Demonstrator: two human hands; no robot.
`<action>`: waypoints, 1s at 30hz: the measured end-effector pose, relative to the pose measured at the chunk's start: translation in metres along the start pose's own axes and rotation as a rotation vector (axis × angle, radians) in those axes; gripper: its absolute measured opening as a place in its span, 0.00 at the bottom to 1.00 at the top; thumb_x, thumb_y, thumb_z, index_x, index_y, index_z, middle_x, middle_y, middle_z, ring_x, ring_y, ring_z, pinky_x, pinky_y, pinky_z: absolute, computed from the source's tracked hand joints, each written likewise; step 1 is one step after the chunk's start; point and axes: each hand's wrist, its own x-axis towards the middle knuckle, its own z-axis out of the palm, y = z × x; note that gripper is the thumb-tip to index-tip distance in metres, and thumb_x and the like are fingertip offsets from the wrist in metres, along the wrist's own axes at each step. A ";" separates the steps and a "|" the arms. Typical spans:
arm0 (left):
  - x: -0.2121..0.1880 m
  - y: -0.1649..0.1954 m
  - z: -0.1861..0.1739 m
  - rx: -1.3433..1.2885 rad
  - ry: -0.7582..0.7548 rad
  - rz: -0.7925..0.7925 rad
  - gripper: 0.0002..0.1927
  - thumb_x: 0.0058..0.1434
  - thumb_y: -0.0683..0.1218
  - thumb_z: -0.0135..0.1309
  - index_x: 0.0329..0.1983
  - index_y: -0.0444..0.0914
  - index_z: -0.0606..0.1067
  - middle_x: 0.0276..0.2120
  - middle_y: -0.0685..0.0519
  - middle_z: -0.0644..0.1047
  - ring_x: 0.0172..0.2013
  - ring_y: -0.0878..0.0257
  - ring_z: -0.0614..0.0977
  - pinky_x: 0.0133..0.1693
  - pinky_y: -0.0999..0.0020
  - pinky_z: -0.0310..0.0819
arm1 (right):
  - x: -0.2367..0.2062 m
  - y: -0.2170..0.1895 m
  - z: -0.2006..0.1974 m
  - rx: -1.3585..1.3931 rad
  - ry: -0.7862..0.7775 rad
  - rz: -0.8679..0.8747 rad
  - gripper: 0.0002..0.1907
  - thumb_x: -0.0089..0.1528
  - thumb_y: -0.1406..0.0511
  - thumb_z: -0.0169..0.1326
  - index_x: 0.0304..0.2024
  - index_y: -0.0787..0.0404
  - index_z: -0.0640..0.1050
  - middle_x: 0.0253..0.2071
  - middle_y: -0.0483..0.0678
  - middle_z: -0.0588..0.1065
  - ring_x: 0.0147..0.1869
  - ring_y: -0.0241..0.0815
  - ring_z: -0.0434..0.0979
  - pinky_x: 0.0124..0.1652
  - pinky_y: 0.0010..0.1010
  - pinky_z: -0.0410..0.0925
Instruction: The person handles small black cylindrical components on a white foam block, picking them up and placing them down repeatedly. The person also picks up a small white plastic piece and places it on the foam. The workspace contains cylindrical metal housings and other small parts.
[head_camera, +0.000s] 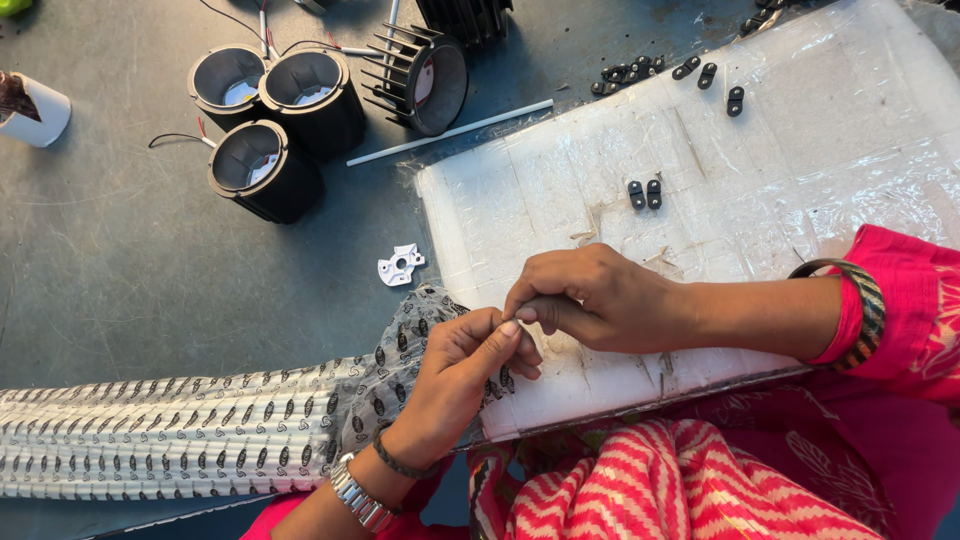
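Note:
My left hand (462, 372) and my right hand (590, 297) meet fingertip to fingertip over the near edge of a white foam board wrapped in clear plastic (760, 190). Both pinch something very small between thumb and fingers; it is hidden by the fingers. Two small black clips (645, 194) lie side by side on the board just beyond my right hand. More black clips (640, 73) are scattered at the board's far edge. A small white plastic bracket (400, 265) rests on the grey table left of the board.
Three black cylindrical housings (270, 120) with wires stand at the back left, next to a finned black heat sink (420, 75). A thin white rod (450, 132) lies by the board. A white cup (35, 110) sits far left. Patterned cloth (180, 430) stretches along the near left.

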 end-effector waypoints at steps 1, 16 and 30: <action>0.000 -0.001 0.001 0.002 -0.003 0.006 0.15 0.73 0.48 0.48 0.39 0.31 0.78 0.33 0.49 0.82 0.35 0.65 0.82 0.43 0.69 0.78 | -0.001 0.000 0.001 -0.033 0.014 -0.032 0.05 0.64 0.70 0.56 0.42 0.64 0.78 0.35 0.50 0.78 0.37 0.44 0.83 0.35 0.34 0.72; -0.002 -0.001 0.001 0.007 -0.030 0.018 0.15 0.73 0.48 0.48 0.39 0.31 0.77 0.34 0.50 0.82 0.38 0.65 0.82 0.46 0.68 0.78 | 0.002 0.002 -0.005 0.118 -0.095 0.017 0.05 0.66 0.70 0.54 0.43 0.63 0.79 0.36 0.47 0.80 0.36 0.38 0.84 0.36 0.28 0.76; -0.003 -0.008 0.005 -0.016 -0.007 0.024 0.15 0.73 0.47 0.48 0.38 0.31 0.77 0.34 0.50 0.81 0.37 0.65 0.82 0.46 0.68 0.77 | -0.002 0.001 0.000 -0.080 -0.041 -0.081 0.05 0.64 0.70 0.56 0.42 0.63 0.77 0.37 0.50 0.78 0.40 0.47 0.83 0.38 0.35 0.72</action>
